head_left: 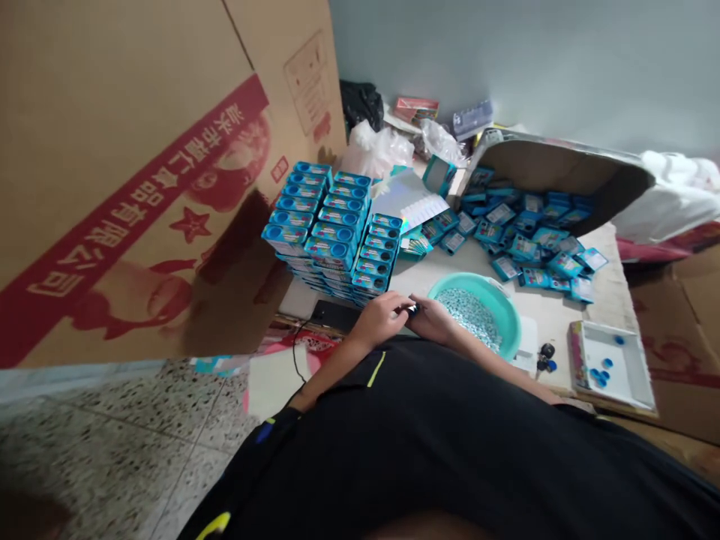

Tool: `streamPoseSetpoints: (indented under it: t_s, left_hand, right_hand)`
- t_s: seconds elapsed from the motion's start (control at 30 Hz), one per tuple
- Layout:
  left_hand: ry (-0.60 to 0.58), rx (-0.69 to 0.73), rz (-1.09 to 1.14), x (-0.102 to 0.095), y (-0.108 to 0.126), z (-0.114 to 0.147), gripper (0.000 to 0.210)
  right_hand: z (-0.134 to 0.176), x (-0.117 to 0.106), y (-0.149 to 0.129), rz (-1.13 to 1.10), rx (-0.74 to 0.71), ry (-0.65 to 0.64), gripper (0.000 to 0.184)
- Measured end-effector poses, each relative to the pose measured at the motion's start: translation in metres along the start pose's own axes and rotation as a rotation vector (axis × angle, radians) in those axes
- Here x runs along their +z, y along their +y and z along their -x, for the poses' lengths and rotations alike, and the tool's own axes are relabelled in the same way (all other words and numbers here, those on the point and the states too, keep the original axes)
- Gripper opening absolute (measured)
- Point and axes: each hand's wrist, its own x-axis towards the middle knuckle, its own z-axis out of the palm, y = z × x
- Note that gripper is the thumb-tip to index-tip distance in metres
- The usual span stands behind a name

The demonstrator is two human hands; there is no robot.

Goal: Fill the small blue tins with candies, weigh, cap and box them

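Observation:
My left hand (382, 318) and my right hand (432, 319) meet at the table's near edge, fingers closed together. Between their fingertips is a small dark blue object (415, 308), mostly covered, so its kind is unclear. Just beyond my left hand rise stacked blue boxes (331, 240) with round openings on their faces. A turquoise basin (511, 330) sits beside my right forearm, holding many small pale pieces (472, 315). Under my left wrist lies a black phone-like object (331, 313) with a cord.
A tall cardboard carton (140, 172) walls off the left side. Loose blue boxes (529, 240) spill from a tipped container (607, 169) at the back right. A shallow white box (630, 367) with several blue caps stands right, near some keys (545, 356).

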Motion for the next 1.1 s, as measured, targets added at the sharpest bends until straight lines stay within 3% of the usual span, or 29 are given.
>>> streamPoseSetpoints:
  t_s: [0.17,0.37,0.47,0.6,0.7,0.8,0.87,1.0,1.1]
  left_hand:
    - [0.161,-0.163,0.083,-0.006,0.009,-0.024,0.017]
    - [0.254,-0.249,0.121,-0.028,0.02,-0.062,0.019]
    - [0.173,-0.255,0.162,-0.026,0.031,-0.072,0.02]
    - [0.016,-0.247,0.209,-0.001,0.04,-0.069,0.019]
    - [-0.047,-0.264,0.189,0.018,0.041,-0.066,0.017]
    - [-0.112,-0.243,0.109,0.021,0.038,-0.072,0.013]
    - [-0.09,-0.231,0.053,0.01,0.032,-0.085,0.013]
    - [0.158,-0.155,-0.175,-0.029,0.008,-0.131,0.015]
    - [0.152,-0.185,-0.498,-0.053,-0.014,-0.17,0.014]
  right_hand:
    - [0.016,-0.005,-0.009,-0.09,-0.035,0.092,0.013]
    - [0.045,-0.005,-0.017,-0.107,-0.113,0.032,0.007]
    - [0.057,-0.003,-0.018,-0.022,-0.197,-0.037,0.017]
    - [0.061,-0.005,-0.015,0.144,-0.323,-0.099,0.026]
    - [0.054,-0.013,-0.013,0.274,-0.438,0.023,0.034]
    - [0.047,-0.025,-0.015,0.369,-0.532,0.179,0.036]
    - [0.046,-0.031,-0.017,0.381,-0.544,0.208,0.034]
    - [0.05,-0.04,-0.019,0.413,-0.45,0.207,0.031]
    - [0.048,-0.046,-0.017,0.435,-0.372,0.186,0.032]
